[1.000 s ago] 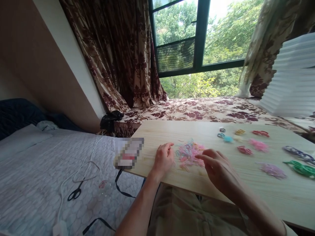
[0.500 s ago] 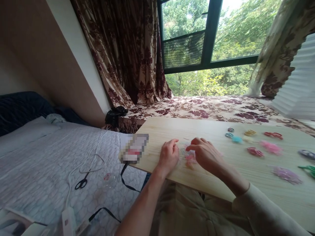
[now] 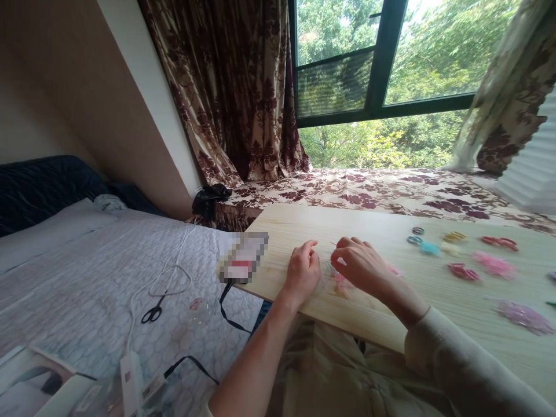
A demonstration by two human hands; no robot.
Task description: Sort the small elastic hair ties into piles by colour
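Note:
My left hand [image 3: 303, 267] rests on the light wooden board [image 3: 369, 226], fingers curled; whatever it may hold is hidden. Just to its right, my right hand [image 3: 357, 260] is pinched above the board, on something too small to make out. Between and below the hands lies a small pile of pink and pale strands [image 3: 341, 284]. Further right on the board are a pink bundle [image 3: 494, 264], a purple bundle [image 3: 523, 315], a light blue bundle [image 3: 429, 248] and red bands [image 3: 499, 242].
A blurred-out flat object [image 3: 245, 258] sits at the board's left corner with a black strap. Black scissors [image 3: 152, 314], a white cable and a power strip [image 3: 130, 382] lie on the bed [image 3: 87, 278]. A patterned window seat [image 3: 365, 188] runs behind the board.
The view has shifted slightly, so the whole scene sits a little further right. My right hand has moved slightly up and away from the pile, its fingers drawn closer together.

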